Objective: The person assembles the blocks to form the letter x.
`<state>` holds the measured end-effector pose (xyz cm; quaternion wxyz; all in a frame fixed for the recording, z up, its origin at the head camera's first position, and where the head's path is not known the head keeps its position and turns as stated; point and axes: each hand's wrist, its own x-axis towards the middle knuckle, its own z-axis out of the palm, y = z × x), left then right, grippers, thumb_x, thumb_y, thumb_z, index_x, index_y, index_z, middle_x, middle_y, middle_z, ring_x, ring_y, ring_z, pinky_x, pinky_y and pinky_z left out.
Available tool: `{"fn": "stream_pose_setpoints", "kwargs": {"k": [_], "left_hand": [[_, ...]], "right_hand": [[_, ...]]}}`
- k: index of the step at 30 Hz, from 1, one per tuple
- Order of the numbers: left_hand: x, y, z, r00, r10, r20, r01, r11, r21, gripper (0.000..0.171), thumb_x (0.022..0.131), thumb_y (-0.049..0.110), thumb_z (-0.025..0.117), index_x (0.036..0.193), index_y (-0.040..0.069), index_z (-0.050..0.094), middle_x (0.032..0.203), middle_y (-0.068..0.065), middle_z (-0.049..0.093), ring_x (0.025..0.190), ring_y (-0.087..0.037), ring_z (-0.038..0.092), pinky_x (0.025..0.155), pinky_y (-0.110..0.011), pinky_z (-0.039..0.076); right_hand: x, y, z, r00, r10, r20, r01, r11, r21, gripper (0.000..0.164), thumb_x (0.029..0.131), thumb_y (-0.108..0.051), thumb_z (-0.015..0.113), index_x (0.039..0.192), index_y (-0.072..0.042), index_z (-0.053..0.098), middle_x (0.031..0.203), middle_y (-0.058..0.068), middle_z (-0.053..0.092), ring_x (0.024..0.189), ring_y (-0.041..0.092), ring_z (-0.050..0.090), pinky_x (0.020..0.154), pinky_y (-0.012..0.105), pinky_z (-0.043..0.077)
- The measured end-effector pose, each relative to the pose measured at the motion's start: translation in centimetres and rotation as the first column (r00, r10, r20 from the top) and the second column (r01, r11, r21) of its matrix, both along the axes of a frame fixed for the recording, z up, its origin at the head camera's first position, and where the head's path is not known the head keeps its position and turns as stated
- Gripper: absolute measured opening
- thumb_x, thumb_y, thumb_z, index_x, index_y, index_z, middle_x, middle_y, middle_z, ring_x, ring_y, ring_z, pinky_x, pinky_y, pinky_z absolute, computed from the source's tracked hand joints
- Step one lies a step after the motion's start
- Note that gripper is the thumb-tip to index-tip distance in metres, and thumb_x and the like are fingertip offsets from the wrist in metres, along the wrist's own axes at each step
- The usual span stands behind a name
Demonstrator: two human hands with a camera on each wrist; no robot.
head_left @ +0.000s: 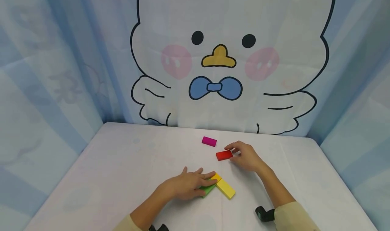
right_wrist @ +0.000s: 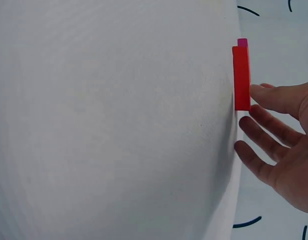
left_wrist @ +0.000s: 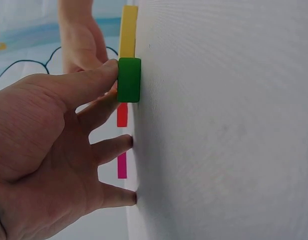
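1. While the left hand (head_left: 190,185) spreads its fingers almost straight, it rests upon the green block (head_left: 209,189) and the orange block (head_left: 217,176).
2. The yellow block (head_left: 225,189) lies just beside these, on the table (head_left: 134,163).
3. The right hand (head_left: 246,157), loosely bent, is at the red block (head_left: 223,155); I cannot tell whether it pinches.
4. Beyond, the magenta block (head_left: 209,141) lies apart.

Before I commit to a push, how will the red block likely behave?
The red block looks stiff, its edges straight. Its flat faces probably won't let it roll. Smaller than the right hand, it is likely light.
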<state>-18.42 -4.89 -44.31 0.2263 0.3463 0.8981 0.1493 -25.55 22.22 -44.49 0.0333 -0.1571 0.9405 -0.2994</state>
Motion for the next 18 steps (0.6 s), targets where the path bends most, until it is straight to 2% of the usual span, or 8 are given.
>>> {"fn": "stream_pose_setpoints", "kwargs": {"k": [8, 18], "left_hand": [[-0.03, -0.07, -0.17, 1.000, 0.009, -0.002, -0.009, 1.000, -0.002, 0.058, 0.102, 0.037, 0.066, 0.155, 0.046, 0.044, 0.166, 0.024, 0.032, 0.158, -0.031, 0.031, 0.118, -0.077, 0.023], [-0.02, 0.02, -0.36, 1.000, 0.016, 0.003, -0.016, 1.000, -0.006, 0.059, 0.102, 0.036, 0.066, 0.155, 0.047, 0.044, 0.166, 0.024, 0.033, 0.157, -0.031, 0.033, 0.119, -0.076, 0.024]], "right_hand": [[-0.52, -0.38, -0.47, 1.000, 0.024, -0.008, -0.024, 0.999, -0.029, 0.035, 0.090, 0.000, 0.075, 0.123, -0.013, 0.075, 0.124, 0.011, 0.069, 0.110, 0.030, 0.064, 0.093, 0.046, 0.060], [-0.90, -0.78, -0.78, 0.999, 0.031, -0.006, -0.031, 0.999, 0.009, 0.032, 0.090, -0.001, 0.077, 0.120, -0.012, 0.077, 0.118, 0.007, 0.070, 0.104, 0.025, 0.061, 0.090, 0.041, 0.059]]}}
